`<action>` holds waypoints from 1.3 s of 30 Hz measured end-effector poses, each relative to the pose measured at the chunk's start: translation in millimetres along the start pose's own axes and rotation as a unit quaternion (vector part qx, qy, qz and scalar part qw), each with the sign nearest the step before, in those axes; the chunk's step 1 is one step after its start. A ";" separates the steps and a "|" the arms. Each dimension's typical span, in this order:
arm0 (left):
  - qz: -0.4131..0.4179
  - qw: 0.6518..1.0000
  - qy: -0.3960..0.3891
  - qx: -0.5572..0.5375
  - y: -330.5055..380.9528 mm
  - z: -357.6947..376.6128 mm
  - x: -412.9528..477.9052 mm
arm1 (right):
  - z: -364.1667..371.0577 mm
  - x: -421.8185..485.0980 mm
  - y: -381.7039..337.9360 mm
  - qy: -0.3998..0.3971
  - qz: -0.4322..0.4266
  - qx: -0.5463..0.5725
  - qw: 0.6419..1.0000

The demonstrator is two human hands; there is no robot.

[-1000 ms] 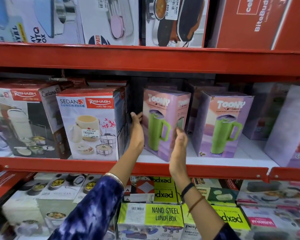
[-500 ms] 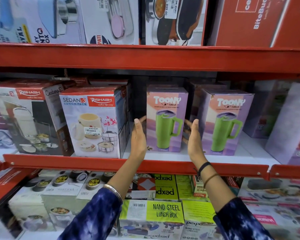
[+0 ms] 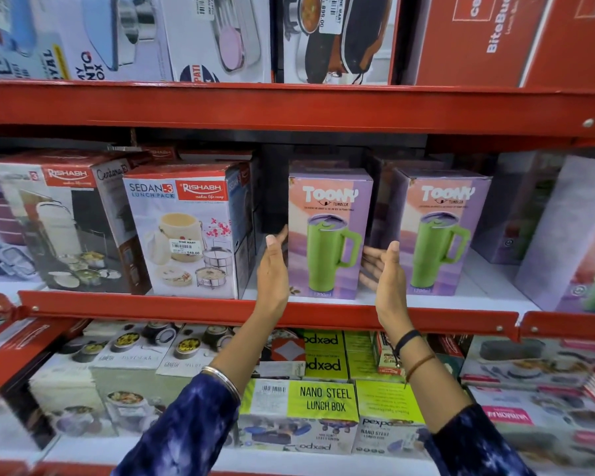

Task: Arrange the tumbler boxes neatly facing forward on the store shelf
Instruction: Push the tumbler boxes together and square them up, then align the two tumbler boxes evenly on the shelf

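Observation:
Two purple Toony tumbler boxes with a green mug printed on them stand upright on the middle shelf [image 3: 323, 312]. The left tumbler box [image 3: 328, 231] faces forward, front near the shelf lip. The right tumbler box [image 3: 442, 231] stands beside it, turned very slightly. My left hand [image 3: 273, 269] is open next to the left box's left side, fingertips at its edge. My right hand [image 3: 383, 269] is open in the gap between the two boxes, fingers spread, close to the left box's right side. Neither hand grips anything. More purple boxes [image 3: 564, 231] stand turned at the far right.
Rishabh lunch pack boxes [image 3: 186, 231] stand close to the left of my left hand. A red shelf beam [image 3: 289, 104] runs overhead with boxed goods above it. Below, lunch box cartons [image 3: 323, 400] lie flat on the lower shelf.
The left tumbler box has been turned from angled to facing forward and set down. Both hands have let go of it and now hover open at its sides.

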State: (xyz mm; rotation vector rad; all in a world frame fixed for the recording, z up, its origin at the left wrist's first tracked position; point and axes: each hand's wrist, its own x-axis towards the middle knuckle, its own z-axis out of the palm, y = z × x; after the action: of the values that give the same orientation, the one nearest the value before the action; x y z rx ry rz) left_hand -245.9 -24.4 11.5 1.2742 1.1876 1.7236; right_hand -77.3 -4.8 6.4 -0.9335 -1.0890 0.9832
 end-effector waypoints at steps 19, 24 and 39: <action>0.061 0.993 0.044 0.087 15.5 -0.1 -49.9 | -16.6 -40.9 -12.5 -0.031 -0.001 0.018 0.999; 0.191 0.970 0.075 0.131 14.1 27.5 -77.3 | -37.8 -41.1 -13.8 -0.026 -0.035 -0.024 0.999; 0.105 0.987 -0.069 0.104 -2.6 168.0 -56.6 | -149.5 31.4 -49.5 0.100 -0.037 0.017 0.994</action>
State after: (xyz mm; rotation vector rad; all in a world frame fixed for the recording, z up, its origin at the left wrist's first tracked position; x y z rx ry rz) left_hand -68.7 -28.4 7.6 1.6694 1.2125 1.6564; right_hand 81.5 -6.8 30.6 -0.9368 -0.9290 0.8259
